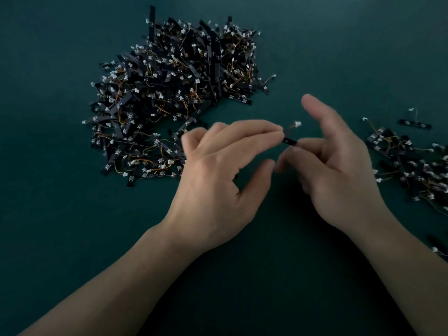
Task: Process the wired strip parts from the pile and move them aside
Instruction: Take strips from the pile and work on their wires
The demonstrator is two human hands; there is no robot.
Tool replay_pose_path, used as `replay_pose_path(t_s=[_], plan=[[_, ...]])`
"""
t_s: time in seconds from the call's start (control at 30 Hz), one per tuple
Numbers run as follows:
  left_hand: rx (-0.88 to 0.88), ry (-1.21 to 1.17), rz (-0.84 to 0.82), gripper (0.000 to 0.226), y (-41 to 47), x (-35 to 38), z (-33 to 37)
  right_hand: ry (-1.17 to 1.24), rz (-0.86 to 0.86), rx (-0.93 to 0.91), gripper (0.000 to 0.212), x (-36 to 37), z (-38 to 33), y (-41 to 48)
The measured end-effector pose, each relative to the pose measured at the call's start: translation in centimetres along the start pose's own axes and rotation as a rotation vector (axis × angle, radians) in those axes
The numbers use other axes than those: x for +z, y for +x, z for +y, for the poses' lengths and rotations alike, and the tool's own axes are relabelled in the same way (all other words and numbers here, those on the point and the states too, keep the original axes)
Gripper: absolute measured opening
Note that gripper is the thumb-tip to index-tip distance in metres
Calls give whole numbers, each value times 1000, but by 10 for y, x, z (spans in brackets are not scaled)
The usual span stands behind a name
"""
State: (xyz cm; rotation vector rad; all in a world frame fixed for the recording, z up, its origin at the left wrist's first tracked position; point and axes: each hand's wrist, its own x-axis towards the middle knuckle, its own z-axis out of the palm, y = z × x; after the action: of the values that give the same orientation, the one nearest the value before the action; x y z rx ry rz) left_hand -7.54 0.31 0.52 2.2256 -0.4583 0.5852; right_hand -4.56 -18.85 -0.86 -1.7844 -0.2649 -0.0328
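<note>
Worktop [72,226]: dark teal, matte, plain surf.; filled whole view.
Light: was dim, darkest btm centre.

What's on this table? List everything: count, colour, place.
large pile of wired strips: one, black with white plugs and orange wires, far left-centre
smaller pile: one, same colours, right edge
lone strip: one, black, beyond the smaller pile
held strip: one, black with white plug, between both hands
table: one, dark green, under everything
left hand: one, centre, fingertips touching held strip
right hand: one, right of centre, pinching held strip
</note>
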Motion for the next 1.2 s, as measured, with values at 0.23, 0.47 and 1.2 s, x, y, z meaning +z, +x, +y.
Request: replay_pose_path(t_s=[0.23,0.47,1.2], plan=[[-47,-168,-32,24,2,0,-3,-168,34,-110,30,6,-3,-2],[-120,14,-24,19,4,-2,1,-251,162,-305,21,3,-9,-7],[-206,-124,43,15,10,-5,6,-170,-41,-401,14,10,-8,-10]])
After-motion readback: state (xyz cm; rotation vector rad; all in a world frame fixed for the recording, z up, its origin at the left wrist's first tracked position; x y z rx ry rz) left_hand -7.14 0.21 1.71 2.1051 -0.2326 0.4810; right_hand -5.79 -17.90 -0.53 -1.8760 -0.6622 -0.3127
